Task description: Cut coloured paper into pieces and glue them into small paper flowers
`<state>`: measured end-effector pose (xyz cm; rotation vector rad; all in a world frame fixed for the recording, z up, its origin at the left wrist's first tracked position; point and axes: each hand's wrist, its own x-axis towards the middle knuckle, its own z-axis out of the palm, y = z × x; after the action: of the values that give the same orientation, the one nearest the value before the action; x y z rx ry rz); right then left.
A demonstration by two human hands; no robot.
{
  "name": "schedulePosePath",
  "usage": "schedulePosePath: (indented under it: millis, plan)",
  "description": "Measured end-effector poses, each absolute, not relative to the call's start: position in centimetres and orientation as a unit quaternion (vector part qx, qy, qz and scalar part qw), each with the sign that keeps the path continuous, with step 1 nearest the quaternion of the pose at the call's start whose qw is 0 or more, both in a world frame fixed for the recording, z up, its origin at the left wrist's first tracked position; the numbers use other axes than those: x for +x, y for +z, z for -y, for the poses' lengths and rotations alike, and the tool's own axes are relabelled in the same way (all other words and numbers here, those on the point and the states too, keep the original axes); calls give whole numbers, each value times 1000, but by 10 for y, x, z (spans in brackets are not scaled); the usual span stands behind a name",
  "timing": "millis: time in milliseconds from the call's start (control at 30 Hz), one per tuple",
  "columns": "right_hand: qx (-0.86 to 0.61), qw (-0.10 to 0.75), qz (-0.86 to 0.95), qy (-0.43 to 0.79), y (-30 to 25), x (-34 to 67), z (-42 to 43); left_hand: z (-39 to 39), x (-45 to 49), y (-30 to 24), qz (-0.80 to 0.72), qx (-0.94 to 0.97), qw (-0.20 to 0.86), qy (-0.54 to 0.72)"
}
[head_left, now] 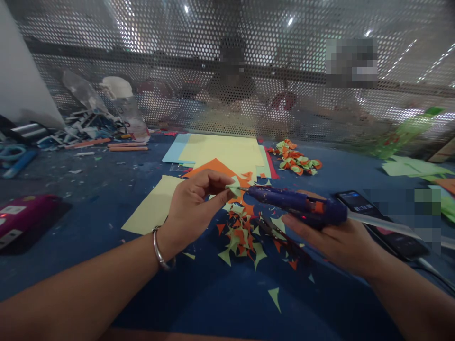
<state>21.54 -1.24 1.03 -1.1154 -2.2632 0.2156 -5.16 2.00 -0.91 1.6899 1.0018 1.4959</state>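
Note:
My right hand (337,244) grips a dark blue glue gun (295,203) with a glue stick sticking out of its back, its nozzle pointing left. My left hand (195,203), a metal bangle on its wrist, pinches a small light green paper piece (234,188) right at the nozzle tip. Below both hands lies a heap of orange and green paper triangles (241,237) on the blue table (106,166).
Yellow, orange and light blue paper sheets (220,151) lie behind the hands. A pile of folded green and orange pieces (296,161) sits back right, a phone (384,222) at right, a pink box (21,215) at left. Scraps, a bottle (126,106) and perforated screen stand behind.

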Motion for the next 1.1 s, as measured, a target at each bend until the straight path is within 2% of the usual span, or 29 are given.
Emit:
schedulePosePath:
  millis: [367, 900, 1100]
  plan:
    - [-388, 336, 850, 115, 18, 209, 15, -19, -51, -7, -381, 680, 279, 560]
    - [-384, 312, 867, 55, 26, 205, 16, -21, -51, -13, -377, 687, 265, 562]
    - [-414, 307, 853, 78, 24, 207, 15, -19, -52, -8, -392, 687, 249, 559]
